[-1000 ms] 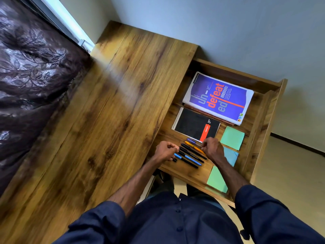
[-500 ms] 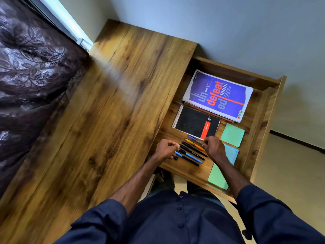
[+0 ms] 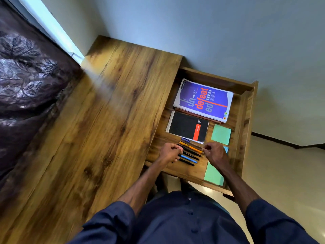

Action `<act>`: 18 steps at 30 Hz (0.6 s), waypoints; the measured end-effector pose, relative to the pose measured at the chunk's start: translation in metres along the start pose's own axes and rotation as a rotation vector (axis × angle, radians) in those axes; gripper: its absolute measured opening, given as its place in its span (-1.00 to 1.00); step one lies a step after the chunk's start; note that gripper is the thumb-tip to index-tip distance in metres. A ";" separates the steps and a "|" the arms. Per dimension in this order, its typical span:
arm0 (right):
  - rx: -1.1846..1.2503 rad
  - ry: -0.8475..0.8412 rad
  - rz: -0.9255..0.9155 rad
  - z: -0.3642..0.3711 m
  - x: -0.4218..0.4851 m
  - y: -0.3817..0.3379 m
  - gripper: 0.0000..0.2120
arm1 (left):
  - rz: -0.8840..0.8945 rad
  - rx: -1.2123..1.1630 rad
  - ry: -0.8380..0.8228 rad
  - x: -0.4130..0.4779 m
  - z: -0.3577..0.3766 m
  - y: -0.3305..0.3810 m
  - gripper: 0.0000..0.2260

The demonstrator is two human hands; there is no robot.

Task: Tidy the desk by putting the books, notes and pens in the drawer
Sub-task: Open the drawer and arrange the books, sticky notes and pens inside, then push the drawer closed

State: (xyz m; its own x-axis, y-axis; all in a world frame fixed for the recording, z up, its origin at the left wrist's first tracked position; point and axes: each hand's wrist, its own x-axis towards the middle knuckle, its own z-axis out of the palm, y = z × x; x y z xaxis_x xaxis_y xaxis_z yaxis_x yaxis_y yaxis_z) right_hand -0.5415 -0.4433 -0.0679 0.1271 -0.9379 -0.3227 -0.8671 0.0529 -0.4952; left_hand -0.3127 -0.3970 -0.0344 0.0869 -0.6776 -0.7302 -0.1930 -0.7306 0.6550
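The wooden drawer [image 3: 244, 120] is pulled out to the right of the desk. Inside lie a purple "undefeated" book [image 3: 202, 99], a black spiral notebook [image 3: 186, 125], a green note [image 3: 221, 134], a blue note [image 3: 226, 149] and another green note [image 3: 213, 175]. Several pens [image 3: 190, 156] lie in a row near the drawer's front, with an orange pen [image 3: 192, 148] among them. My left hand [image 3: 169, 152] has its fingers curled over the pens' left ends. My right hand [image 3: 214, 154] is curled at the orange pen's right end; whether it pinches it is unclear.
The bare wooden desk top [image 3: 114, 120] stretches to the left of the drawer. A dark patterned fabric [image 3: 26, 85] borders the desk's left side. A grey wall stands behind, and pale floor [image 3: 281, 173] lies right of the drawer.
My right hand has drawn back a little to the right, uncovering the pens' right ends. My left hand stays on their left ends. The view has shifted slightly.
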 end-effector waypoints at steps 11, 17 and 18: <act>0.131 0.114 -0.057 -0.058 -0.014 0.006 -0.93 | 0.126 -0.010 -0.066 -0.018 0.053 0.032 -0.84; 0.204 0.133 -0.118 -0.108 0.001 0.027 -0.90 | 0.162 -0.032 -0.003 -0.026 0.091 0.052 -0.84; 0.221 0.128 -0.117 -0.118 0.002 0.037 -0.90 | 0.159 -0.053 0.011 -0.028 0.106 0.058 -0.85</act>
State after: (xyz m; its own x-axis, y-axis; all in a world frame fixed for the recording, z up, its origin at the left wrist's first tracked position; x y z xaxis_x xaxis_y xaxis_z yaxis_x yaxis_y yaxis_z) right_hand -0.6298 -0.4840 0.0085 0.1459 -0.9769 -0.1559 -0.7221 0.0026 -0.6918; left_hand -0.4300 -0.4115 0.0028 0.0703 -0.7855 -0.6149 -0.1535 -0.6176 0.7713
